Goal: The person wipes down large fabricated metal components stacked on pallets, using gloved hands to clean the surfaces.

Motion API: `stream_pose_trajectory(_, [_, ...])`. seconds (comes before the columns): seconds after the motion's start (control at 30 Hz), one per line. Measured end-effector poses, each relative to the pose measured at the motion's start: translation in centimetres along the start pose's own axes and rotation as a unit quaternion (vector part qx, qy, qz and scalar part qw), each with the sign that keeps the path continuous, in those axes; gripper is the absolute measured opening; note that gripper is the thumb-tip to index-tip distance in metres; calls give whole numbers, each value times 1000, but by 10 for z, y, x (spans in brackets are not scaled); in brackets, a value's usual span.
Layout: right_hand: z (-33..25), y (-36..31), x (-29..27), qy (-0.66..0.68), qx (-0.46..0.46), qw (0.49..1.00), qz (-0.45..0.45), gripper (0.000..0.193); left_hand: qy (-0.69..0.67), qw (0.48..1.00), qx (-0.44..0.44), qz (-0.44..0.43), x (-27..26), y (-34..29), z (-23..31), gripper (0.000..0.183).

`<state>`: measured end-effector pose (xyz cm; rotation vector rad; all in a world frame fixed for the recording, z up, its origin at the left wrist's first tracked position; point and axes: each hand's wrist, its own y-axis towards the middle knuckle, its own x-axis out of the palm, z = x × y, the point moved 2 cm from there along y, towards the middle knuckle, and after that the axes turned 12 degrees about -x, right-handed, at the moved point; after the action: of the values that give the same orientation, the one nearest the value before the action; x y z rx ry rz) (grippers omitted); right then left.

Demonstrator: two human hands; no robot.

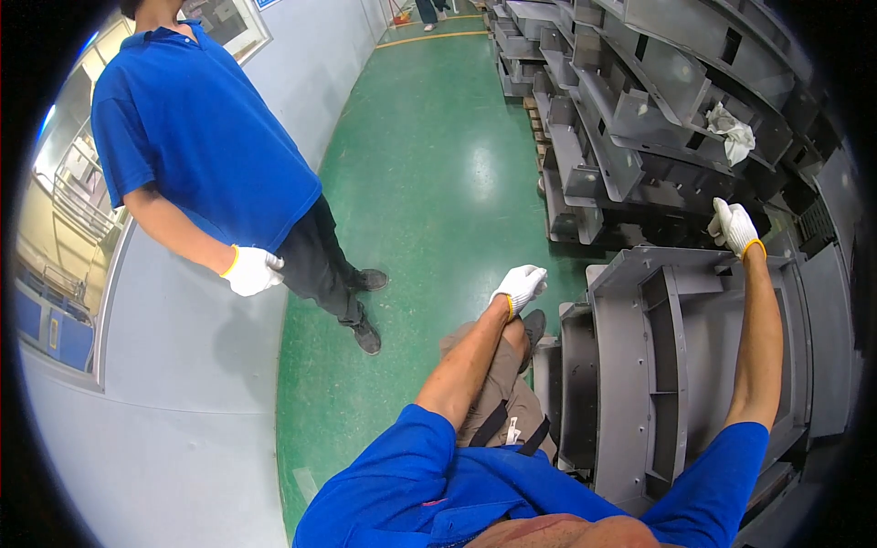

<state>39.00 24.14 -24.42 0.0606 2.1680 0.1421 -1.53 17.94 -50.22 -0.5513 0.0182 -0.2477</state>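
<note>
Right hand (734, 226), gloved, grasps our grey panel's (630, 365) far edge; left hand (521, 285) hangs loosely curled, empty. Risk, we judge: a one-handed hold lets the panel tip against the stack (630, 137) or pinch fingers.

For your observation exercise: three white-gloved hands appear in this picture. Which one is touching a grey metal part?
The wearer's right hand, stretched forward to the far top edge of the big grey metal frame. The wearer's left hand and the bystander's gloved hand hang free.

Bright, even indoor light; sharp focus throughout.
Overhead lamps leave pale glare patches on the green floor (429, 173); straight edges bow outward, and black corners ring the round fisheye view.
</note>
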Motion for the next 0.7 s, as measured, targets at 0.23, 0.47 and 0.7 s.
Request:
stream_pose_trajectory(0.23, [-1,-1,0,-2,-1,1000,0,66,6,1000,-3,2,0,1,0,32])
stream_pose_trajectory(0.47, [5,2,0,0,-3,1000,-2,65,15,1000,5,2,0,-1,1,32])
stream_pose_trajectory(0.7, [1,1,1,1,-3,1000,-6,66,5,1000,5,-1,-1,1,-1,32])
